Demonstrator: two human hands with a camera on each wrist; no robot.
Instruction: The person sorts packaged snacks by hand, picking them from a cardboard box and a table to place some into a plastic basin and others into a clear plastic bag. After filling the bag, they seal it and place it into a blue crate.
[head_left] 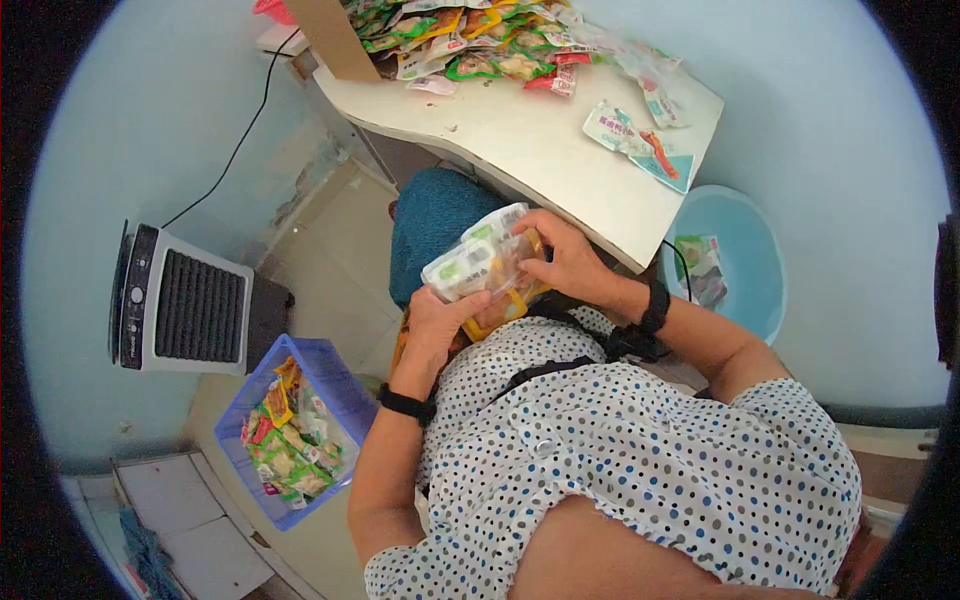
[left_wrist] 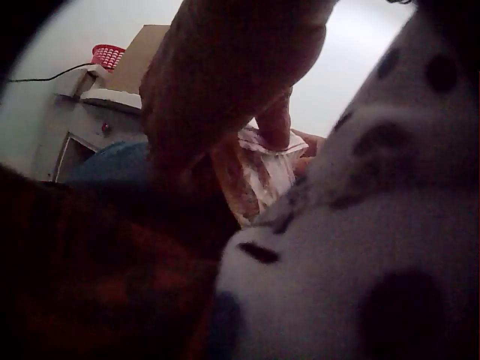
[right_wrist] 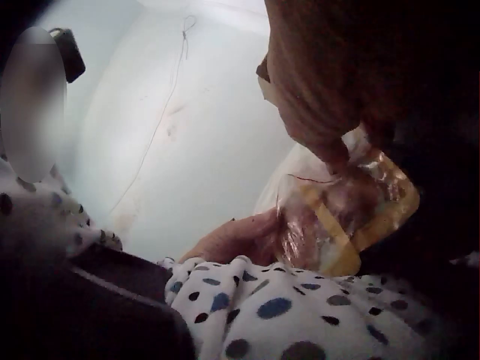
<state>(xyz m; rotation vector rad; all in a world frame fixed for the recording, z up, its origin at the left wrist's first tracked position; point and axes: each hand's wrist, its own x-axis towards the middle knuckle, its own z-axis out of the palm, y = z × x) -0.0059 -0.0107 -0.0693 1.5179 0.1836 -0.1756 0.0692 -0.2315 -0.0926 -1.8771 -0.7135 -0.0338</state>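
Note:
Over the lap, both hands grip plastic food packets (head_left: 462, 262) held together, with white and green printed tops and yellow-edged clear fronts. My left hand (head_left: 437, 325) holds the lower left end, thumb across the front. At the other end, my right hand (head_left: 570, 262) pinches the packets, its fingers and thumb on the clear film. A yellow-trimmed packet (right_wrist: 330, 225) shows brownish food through its film in the right wrist view, below the right hand (right_wrist: 330, 90). Seen from the left wrist, the left hand (left_wrist: 232, 75) covers much of the shiny packet (left_wrist: 259, 176).
A white table (head_left: 500, 130) ahead bears a heap of packets (head_left: 480, 45) beside a cardboard flap (head_left: 335, 40); flat pouches (head_left: 645, 145) lie at its right. A blue crate (head_left: 330, 385) with packets stands left, below an air cooler (head_left: 195, 305). A light-blue tub (head_left: 760, 260) at right holds a packet.

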